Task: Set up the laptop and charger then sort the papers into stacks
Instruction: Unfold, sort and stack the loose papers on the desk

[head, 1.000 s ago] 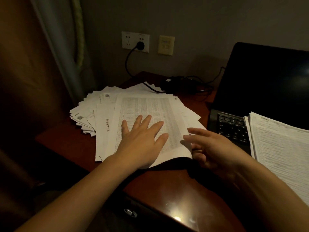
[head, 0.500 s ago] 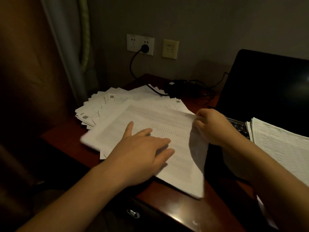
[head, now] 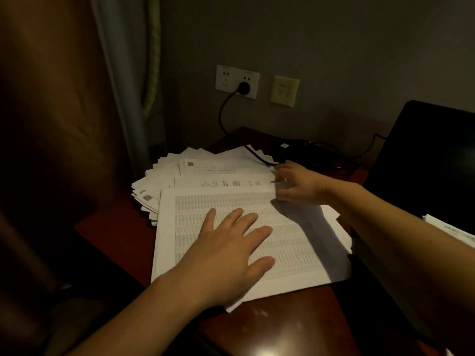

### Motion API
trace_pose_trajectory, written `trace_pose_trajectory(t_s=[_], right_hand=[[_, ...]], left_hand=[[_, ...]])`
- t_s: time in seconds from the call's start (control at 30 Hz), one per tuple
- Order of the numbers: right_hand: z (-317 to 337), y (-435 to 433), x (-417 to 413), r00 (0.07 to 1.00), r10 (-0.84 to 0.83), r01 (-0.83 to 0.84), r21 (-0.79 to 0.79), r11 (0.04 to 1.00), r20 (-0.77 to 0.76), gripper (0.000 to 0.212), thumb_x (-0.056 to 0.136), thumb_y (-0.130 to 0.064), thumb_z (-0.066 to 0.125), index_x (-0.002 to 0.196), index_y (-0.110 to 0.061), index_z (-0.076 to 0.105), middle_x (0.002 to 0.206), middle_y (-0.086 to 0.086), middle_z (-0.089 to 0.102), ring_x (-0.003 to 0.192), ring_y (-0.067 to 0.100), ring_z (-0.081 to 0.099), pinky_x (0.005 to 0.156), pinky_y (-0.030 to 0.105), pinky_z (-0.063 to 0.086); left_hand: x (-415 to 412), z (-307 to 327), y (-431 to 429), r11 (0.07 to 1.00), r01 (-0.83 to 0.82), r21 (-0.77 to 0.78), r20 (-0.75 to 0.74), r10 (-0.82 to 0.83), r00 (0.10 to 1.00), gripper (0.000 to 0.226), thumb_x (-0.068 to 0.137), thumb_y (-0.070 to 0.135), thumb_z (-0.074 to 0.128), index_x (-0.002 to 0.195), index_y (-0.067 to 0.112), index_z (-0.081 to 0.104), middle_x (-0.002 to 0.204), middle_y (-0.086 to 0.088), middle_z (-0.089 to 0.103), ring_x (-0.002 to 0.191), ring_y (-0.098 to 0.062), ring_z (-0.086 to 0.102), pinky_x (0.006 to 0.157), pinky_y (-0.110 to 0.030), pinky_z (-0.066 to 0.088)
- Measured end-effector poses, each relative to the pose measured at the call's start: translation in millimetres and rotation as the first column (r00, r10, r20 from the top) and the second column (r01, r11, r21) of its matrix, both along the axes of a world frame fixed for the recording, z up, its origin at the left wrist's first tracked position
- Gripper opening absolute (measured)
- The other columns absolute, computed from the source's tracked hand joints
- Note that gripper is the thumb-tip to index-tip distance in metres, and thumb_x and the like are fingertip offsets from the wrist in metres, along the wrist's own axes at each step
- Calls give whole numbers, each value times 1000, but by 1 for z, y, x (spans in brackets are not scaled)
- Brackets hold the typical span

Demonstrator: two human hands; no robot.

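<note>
My left hand (head: 226, 255) lies palm down with fingers spread, pressing the near half of the top sheet (head: 295, 242), a page printed with dense rows. My right hand (head: 298, 185) reaches across to the sheet's far right corner. Its wrist is raised and its fingers are loosely bent, with the thumb low against the paper. I cannot tell whether it pinches the corner or only touches it.

The sheet's near left corner comes right up to the front edge of the bench (head: 282, 327). A patch of bare, glossy wood lies open in front of the sheet, and a narrower strip to the left. Under and behind the sheet, a fanned pile of papers (head: 164, 173) spreads toward the far left.

Just beyond my right fingertips sits the black charger (head: 290, 150), and its cable (head: 222, 116) rises to a plug in the wall socket (head: 237, 81). The open laptop (head: 424, 155), its screen dark, stands close on the right. A second stack of papers (head: 449, 229) shows at the right edge of view. A curtain (head: 123, 86) hangs on the left.
</note>
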State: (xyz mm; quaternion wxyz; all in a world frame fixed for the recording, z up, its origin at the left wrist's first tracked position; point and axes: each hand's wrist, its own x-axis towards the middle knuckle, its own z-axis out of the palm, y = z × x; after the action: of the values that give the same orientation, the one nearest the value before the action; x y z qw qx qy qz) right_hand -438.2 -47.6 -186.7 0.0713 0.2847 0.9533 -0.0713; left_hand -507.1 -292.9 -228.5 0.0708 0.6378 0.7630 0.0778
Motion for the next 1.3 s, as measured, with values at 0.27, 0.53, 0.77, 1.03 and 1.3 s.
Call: trace_pose_trajectory(t_s=[0.27, 0.53, 0.77, 1.03, 1.3], right_hand=[[18, 9, -19, 993, 49, -35, -131, 991, 104, 44, 94, -43, 63, 135, -27, 59, 124, -7, 50, 119, 18, 51, 101, 34, 46], [37, -7, 4, 978, -57, -32, -418, 908, -200, 13, 90, -38, 71, 86, -26, 70, 92, -2, 70, 88, 14, 68, 75, 25, 55], [19, -60, 60, 636, -557, 79, -673, 736, -534, 18, 92, -24, 72, 78, -14, 65, 74, 6, 70, 68, 22, 67, 65, 36, 53], [-4, -126, 117, 733, -620, 133, -835, 534, -280, 17, 95, -19, 68, 87, -5, 64, 90, 6, 76, 83, 24, 76, 64, 25, 57], [-11, -149, 124, 683, -658, 1, -901, 433, -316, 14, 100, -20, 60, 109, -12, 68, 73, -3, 73, 60, 7, 65, 58, 19, 52]], left_hand=[[-24, 5, 4, 997, 54, -53, 55, -51, 997, 57, 100, 63, 30, 153, 52, 10, 163, 24, -6, 149, -1, -15, 120, -44, -18], [-35, 21, 8, 997, -81, 18, -58, 82, 995, 50, 107, 40, 30, 152, 51, 12, 165, 16, 3, 152, -13, -13, 122, -49, -11], [-15, 29, 2, 985, -150, 87, 102, 141, 985, 52, 104, 54, 21, 154, 47, 9, 164, 18, 4, 151, -8, -8, 122, -46, -7], [3, 5, -1, 996, 5, -85, 9, -4, 1000, 73, 91, 77, 19, 155, 48, 1, 166, 14, -10, 151, -8, -16, 121, -50, -14], [0, 3, -11, 996, -51, -79, -55, 47, 997, 102, 68, 97, 9, 155, 47, -8, 166, 14, -12, 152, -11, -15, 121, -56, -8]])
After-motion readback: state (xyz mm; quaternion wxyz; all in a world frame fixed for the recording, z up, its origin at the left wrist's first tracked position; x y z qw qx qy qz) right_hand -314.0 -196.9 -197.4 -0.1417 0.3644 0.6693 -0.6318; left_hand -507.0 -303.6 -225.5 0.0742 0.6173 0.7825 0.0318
